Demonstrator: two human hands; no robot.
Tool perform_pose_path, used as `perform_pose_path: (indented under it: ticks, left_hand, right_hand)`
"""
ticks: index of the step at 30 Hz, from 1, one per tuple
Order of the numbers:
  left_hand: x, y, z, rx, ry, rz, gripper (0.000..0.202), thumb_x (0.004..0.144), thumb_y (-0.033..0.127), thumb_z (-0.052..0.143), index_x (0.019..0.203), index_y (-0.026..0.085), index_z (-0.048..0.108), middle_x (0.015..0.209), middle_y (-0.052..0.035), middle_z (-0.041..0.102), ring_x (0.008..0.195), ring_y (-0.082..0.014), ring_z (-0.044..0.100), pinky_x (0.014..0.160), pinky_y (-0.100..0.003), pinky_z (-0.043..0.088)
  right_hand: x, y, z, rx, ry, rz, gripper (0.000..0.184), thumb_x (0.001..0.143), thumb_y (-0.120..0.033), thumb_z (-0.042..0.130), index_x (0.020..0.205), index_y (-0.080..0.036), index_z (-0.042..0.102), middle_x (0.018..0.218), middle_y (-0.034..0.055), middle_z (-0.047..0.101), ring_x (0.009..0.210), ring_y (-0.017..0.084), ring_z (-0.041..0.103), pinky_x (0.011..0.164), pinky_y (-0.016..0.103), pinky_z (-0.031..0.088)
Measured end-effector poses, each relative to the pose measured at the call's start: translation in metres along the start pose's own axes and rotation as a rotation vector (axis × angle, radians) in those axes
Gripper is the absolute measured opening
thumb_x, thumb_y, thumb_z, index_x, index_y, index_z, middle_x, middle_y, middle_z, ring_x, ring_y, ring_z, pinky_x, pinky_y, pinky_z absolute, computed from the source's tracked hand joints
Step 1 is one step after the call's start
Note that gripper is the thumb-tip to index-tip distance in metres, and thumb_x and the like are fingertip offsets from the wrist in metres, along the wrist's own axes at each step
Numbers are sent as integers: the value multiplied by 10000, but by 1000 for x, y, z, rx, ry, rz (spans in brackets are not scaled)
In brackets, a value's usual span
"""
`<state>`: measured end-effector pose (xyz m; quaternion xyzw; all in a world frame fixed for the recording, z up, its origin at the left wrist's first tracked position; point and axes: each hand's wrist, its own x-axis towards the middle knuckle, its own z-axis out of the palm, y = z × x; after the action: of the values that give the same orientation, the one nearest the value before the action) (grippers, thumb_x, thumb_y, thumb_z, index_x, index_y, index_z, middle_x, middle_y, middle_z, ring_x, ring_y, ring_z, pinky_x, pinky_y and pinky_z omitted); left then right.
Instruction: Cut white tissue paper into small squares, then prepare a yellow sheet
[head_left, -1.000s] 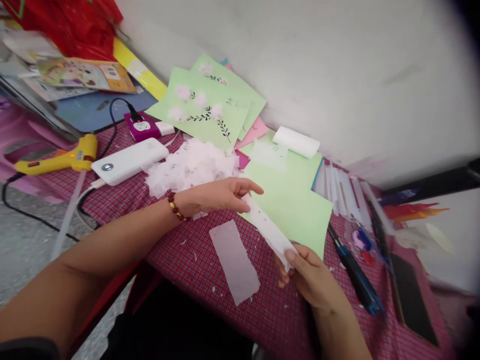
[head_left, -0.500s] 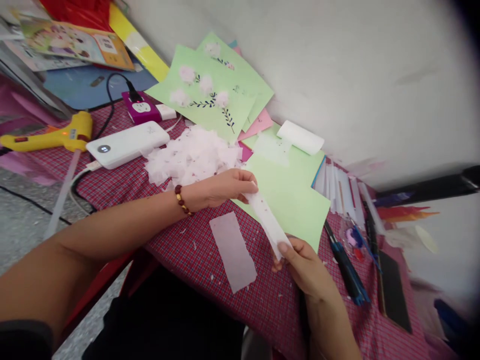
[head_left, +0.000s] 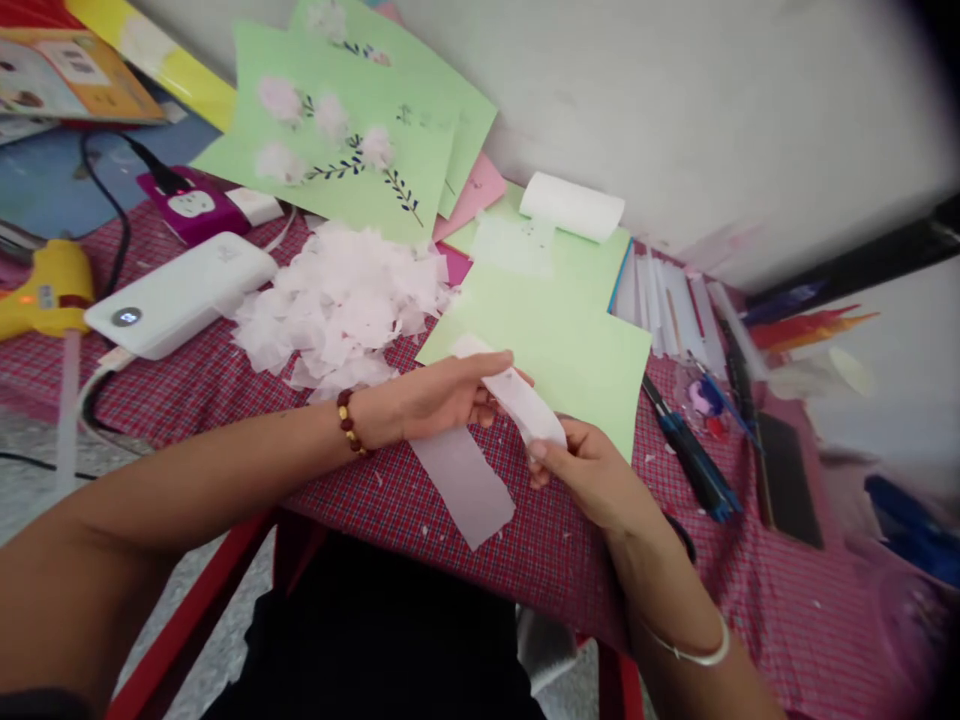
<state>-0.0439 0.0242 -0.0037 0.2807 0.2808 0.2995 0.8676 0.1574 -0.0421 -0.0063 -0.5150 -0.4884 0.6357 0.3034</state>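
Note:
A folded strip of white tissue paper (head_left: 527,408) bends slightly between my two hands, above the table. My left hand (head_left: 442,395), with a beaded bracelet at its wrist, grips the upper left part, thumb laid over the strip and fingers curled beneath. The lower right end is pinched between thumb and fingers of my right hand (head_left: 581,462). A flat pale rectangle of tissue paper (head_left: 469,490) lies on the checked cloth below, its top edge partly covered by my left hand. Behind my left wrist sits a heap of cut tissue pieces (head_left: 341,300).
Green sheets with paper flowers (head_left: 352,140) lean by the wall. A paper roll (head_left: 572,206) rests on another green sheet (head_left: 555,330). A white power bank (head_left: 180,295) and yellow glue gun (head_left: 56,290) stand left. A blue-black cutter (head_left: 694,465) and dark phone (head_left: 787,480) lie right.
My left thumb has stretched out along the strip, and the strip now bows where it was straight. My left hand has come over the loose tissue rectangle's top edge. The view has shifted right.

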Motion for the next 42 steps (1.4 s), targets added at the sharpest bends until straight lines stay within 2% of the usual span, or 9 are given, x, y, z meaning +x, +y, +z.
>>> perform_pose_path:
  ticks: [2,6,9,16,21,25,29,36,42]
  left_hand:
    - [0,-6,2,67,45,1,226,764,317,751,781,109,665,744,-38,653,605,-98,567,485,-182,430]
    - [0,-8,5,86,175,-14,172,864,240,631,764,100,644,720,-56,659,579,-112,589,463,-194,470]
    - [0,-2,5,54,186,-43,191,913,216,561,795,89,642,725,-76,667,596,-125,622,501,-211,524]
    - [1,6,-2,27,122,-75,236,967,185,440,900,71,636,824,-128,711,661,-142,686,596,-216,580]
    - [-1,6,3,132,173,10,221,940,186,491,801,89,633,798,-101,704,715,-144,689,660,-230,575]
    - [-4,6,8,219,192,64,243,920,204,515,731,116,640,789,-77,689,752,-149,686,693,-245,568]
    - [-8,5,11,312,190,104,280,922,228,506,716,127,666,788,-77,699,793,-155,683,752,-250,562]
    - [-13,6,11,512,229,96,245,915,299,543,885,140,726,872,-63,728,761,-152,699,739,-219,537]
    - [-13,8,9,473,202,84,260,925,275,519,839,130,716,825,-70,716,696,-142,680,648,-214,546]
  right_hand:
    - [0,-1,1,-67,1,-10,311,757,-448,737,682,-173,612,578,-29,548,502,98,483,494,225,416]
    - [0,-2,1,-83,35,-50,200,752,-340,743,788,-176,634,664,-32,553,542,94,483,505,218,411]
    - [1,-2,0,-34,56,-34,204,756,-323,732,869,-182,636,651,-43,558,526,97,510,510,226,438]
    - [1,0,-4,100,61,-58,174,817,-326,673,754,-173,620,670,-26,625,499,84,561,536,230,480]
    - [0,0,-7,305,1,-11,110,776,-230,657,862,-161,661,742,18,712,555,111,627,577,244,513]
    - [-1,-2,-9,349,-97,-13,310,811,-414,651,969,-148,673,886,86,752,657,148,677,633,281,541]
    - [0,0,-6,284,-64,-7,510,835,-643,556,911,-154,682,817,89,761,601,141,674,588,270,537]
    - [3,1,-3,223,59,41,388,833,-534,643,796,-149,677,706,63,764,493,110,645,518,221,513]
    - [3,-3,-2,195,102,21,315,812,-466,694,748,-161,649,621,18,727,454,97,613,487,204,487]
